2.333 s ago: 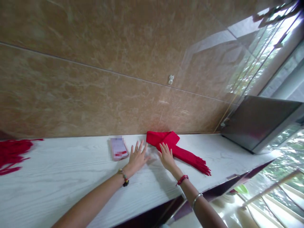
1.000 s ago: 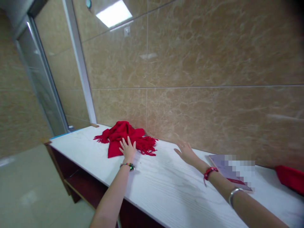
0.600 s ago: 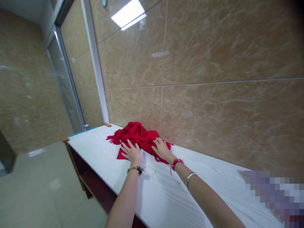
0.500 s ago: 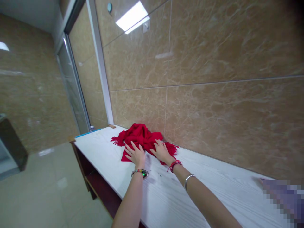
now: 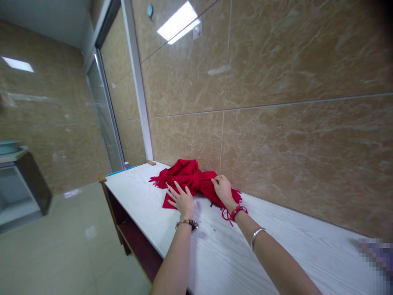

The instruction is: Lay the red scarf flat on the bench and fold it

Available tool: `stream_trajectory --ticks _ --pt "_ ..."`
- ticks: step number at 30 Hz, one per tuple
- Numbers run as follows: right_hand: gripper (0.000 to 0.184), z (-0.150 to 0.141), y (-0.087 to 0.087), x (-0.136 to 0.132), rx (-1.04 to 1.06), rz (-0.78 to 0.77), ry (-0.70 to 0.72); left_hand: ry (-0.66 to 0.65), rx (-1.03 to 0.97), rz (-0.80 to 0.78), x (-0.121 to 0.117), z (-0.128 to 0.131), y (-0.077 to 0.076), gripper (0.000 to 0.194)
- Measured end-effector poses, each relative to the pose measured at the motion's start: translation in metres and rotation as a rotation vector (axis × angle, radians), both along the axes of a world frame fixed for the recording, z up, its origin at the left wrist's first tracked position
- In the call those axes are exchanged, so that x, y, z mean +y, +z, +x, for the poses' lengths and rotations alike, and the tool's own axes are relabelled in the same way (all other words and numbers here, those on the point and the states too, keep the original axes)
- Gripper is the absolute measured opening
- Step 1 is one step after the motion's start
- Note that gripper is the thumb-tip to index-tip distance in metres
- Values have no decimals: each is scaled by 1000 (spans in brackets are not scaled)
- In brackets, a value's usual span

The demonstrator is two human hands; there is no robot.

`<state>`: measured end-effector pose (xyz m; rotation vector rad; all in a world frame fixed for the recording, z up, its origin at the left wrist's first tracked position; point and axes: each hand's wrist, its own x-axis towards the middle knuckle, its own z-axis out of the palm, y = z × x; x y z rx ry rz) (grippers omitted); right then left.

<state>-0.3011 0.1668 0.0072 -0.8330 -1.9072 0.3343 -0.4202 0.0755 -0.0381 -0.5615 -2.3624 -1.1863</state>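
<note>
A red fringed scarf [image 5: 186,172] lies bunched on the white wood-grain tabletop [image 5: 141,196], close against the wall. My left hand [image 5: 182,200] rests at its near edge with fingers spread, open. Over the scarf's right part, my right hand [image 5: 223,189] has its fingers curled into a pinch on the cloth. Fringe shows at the left end of the scarf and beside my right wrist.
Tan marble-look tiles [image 5: 294,155] rise behind the table. A blue strip [image 5: 123,170] and a small wooden piece [image 5: 151,162] lie at the far end. A pixelated patch [image 5: 379,254] covers something at the right. A cabinet [image 5: 23,184] stands across the floor.
My right hand has moved from lying flat with fingers apart to pinching the scarf's right part, which is now gathered. The left hand stays spread. The view has shifted slightly.
</note>
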Motion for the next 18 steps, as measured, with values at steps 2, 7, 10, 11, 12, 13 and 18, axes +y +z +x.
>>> stream_trajectory --ticks 2,7,10,11,12,13,18 --pt "22 19 12 3 103 4 -37 -32 19 18 0 1 2 58" --pt "31 86 43 7 339 3 -135 -282 204 62 -1 8 9 69" --pt "33 133 59 -3 545 -38 -154 -448 265 95 1 8 11 72" --pt "33 149 63 -8 608 -52 -165 -505 267 103 1 8 11 72" --pt "32 165 68 -15 652 -56 -183 -577 273 107 2 9 11 71" --pt "32 180 72 -22 665 -49 -207 -668 288 104 3 12 12 71" --pt "33 239 78 -58 513 -11 -266 -1290 487 16 -3 77 15 76"
